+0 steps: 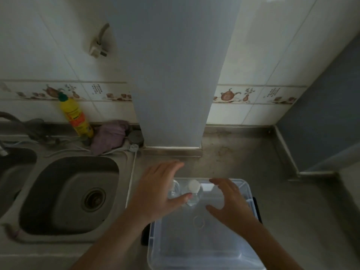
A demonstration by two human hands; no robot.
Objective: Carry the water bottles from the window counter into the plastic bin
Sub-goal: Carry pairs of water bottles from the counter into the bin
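both forearms reach over the clear plastic bin (pixel 251 193).
left hand (pixel 157 193) and right hand (pixel 231 203) spread wide, empty; two water bottles (pixel 192 193) stand inside, likely light, slippery: grip mid-body.

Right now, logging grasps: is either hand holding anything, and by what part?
Neither: left hand and right hand hover open over clear white-capped water bottles.

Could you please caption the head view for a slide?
Open hands over two bottles in the bin.
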